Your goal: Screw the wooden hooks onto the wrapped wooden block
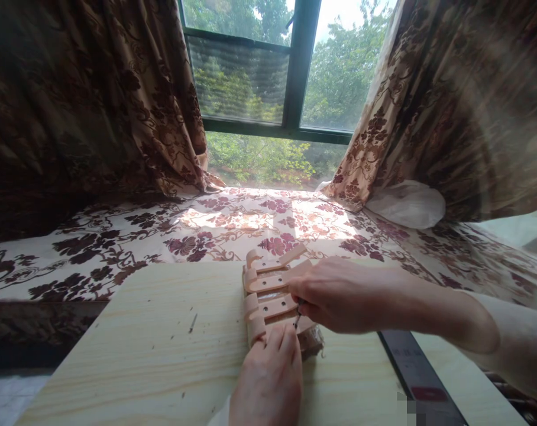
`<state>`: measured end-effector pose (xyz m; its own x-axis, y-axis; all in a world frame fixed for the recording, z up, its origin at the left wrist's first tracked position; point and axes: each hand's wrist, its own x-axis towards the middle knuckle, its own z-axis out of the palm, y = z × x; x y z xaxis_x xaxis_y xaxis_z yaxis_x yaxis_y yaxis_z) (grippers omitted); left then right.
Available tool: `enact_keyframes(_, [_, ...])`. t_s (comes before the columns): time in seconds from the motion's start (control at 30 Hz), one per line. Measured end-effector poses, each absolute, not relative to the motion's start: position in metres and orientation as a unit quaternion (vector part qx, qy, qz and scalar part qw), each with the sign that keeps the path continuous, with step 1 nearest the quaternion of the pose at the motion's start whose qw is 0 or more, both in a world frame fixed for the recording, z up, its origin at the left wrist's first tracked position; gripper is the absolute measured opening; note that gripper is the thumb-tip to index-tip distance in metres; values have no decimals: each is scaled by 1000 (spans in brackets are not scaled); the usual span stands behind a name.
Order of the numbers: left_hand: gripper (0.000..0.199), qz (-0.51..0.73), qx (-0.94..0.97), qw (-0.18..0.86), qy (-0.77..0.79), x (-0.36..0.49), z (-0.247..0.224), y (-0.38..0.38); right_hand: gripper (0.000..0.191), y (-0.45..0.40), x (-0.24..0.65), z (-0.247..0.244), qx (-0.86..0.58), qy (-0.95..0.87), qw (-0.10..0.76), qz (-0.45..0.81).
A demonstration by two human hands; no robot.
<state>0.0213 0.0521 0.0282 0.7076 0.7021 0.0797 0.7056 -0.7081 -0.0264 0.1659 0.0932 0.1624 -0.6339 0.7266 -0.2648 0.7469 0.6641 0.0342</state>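
Note:
A block (311,343) wrapped in something brownish lies on the pale wooden table (162,331), with several tan straps (275,307) across its top. The straps have small dark holes or studs and curled left ends. My left hand (268,373) is closed at the near end of the block, its fingertips pressed on the nearest strap. From the right, my right hand (326,293) comes in over the block, fingers curled round a thin dark metal tool (298,313) that points down beside my left fingertips. The tool's upper part is hidden in the hand.
A dark flat device (421,373) lies at the right of the table. Small dark bits and a thin sliver (193,322) are on the left part. Beyond is a ledge with floral cloth (224,236), a whitish bag (406,204), curtains (162,100) and a window (295,77).

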Motion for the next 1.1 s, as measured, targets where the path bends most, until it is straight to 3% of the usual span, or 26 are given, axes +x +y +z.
enact_keyframes(0.27, [37,2,-917,-38,-397,23,37,51,14,92,166,171,368,916,158,0])
enact_keyframes(0.53, [37,-19,-914,-53,-402,22,40,49,17,98,168,158,391,913,115,-6])
enact_keyframes(0.83, [40,8,-909,-68,-411,23,42,51,17,96,169,166,371,915,155,-28])
enact_keyframes(1.1, [37,5,-905,-95,-413,22,43,49,15,95,176,159,416,902,113,-26])
